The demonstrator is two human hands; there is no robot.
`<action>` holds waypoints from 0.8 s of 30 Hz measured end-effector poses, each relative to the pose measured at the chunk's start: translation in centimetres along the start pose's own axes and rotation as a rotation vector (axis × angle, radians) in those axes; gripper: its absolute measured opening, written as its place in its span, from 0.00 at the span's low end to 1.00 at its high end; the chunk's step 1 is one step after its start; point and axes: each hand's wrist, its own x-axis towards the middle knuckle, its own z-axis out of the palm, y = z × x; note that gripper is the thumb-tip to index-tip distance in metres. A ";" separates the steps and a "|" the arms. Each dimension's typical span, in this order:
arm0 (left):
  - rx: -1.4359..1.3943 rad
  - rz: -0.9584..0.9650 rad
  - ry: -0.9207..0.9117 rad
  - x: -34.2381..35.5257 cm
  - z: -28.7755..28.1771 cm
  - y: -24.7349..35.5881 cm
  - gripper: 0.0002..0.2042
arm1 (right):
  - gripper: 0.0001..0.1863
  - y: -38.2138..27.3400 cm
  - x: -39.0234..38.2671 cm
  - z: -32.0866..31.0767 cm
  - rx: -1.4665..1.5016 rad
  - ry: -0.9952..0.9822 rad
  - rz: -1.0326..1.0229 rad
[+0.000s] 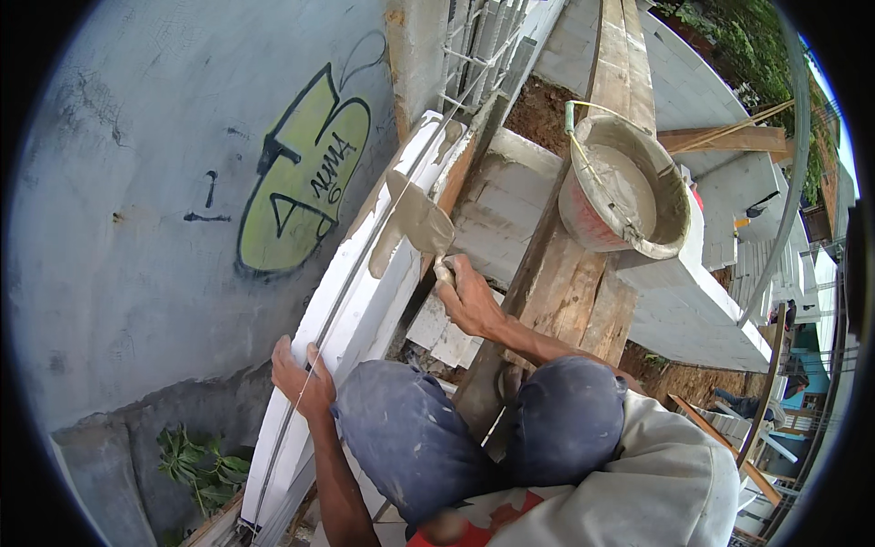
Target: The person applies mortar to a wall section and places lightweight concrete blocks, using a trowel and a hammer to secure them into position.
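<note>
My right hand (463,294) is closed on the handle of a mortar-coated trowel (423,223), whose blade rests at the upper part of a long white block course (305,412), among grey mortar (388,251). My left hand (303,374) grips the lower stretch of that block course with curled fingers. A thin taut string (284,427) runs lengthwise over the blocks, passing by my left fingers. Right of the trowel, a red bucket (583,216) of wet grey mortar, with a wire handle, stands on weathered wooden planks (565,305). My knees are bent between wall and planks.
A grey wall (137,255) with painted graffiti borders the left, above leafy plants (196,465). A rebar cage (478,50) rises beyond the blocks. More block walls (684,319), loose boards and a curved grey pipe (784,219) are at right, where another person (747,406) is partly visible.
</note>
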 end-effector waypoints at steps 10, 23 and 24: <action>-0.011 0.031 0.009 -0.4 0.4 0.0 0.25 | 0.18 5.8 1.3 2.7 -0.152 0.179 0.000; -0.022 0.018 -0.013 -0.3 1.6 -1.5 0.24 | 0.22 -2.2 -7.1 -9.9 0.128 0.003 0.269; 0.002 0.007 -0.015 -0.2 1.8 -1.3 0.24 | 0.21 -3.5 -7.4 -12.2 0.210 0.046 0.318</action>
